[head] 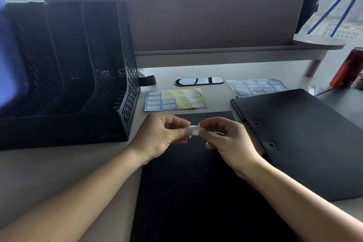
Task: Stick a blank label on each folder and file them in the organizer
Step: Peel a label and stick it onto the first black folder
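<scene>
**Label held ready over black folder**

Both hands meet above a flat black folder (196, 192) lying at the near centre of a pale grey desk (49, 167). The left hand (163, 137) and the right hand (225, 139) each pinch one end of a small, pale, blue-edged blank label (194, 130) between thumb and curled fingers. The label hangs just above the folder's far end, and whether it touches the cover cannot be told.

At far left stands a black perforated-metal file organizer (129, 84) with three upright slots. Their insides are too dark to read. A blurred blue shape (9, 65) sits at its left edge, and whether it is inside a slot cannot be told.

Just beyond the folder's far edge lies a partly peeled yellow-backed sheet of blue-bordered labels (176, 96), with a handful of labels left on it. A fuller stack of label sheets (257, 87) lies further right, beside an oval black cable port (199, 81).

A second black folder with two rivets (304, 133) lies at an angle on the right, its left edge meeting the first folder's right edge. A red drinks can (347, 67) stands at the far right. Bare desk shows at near left between the organizer and the folder. A brown fabric divider panel (196, 15) closes off the far side.
</scene>
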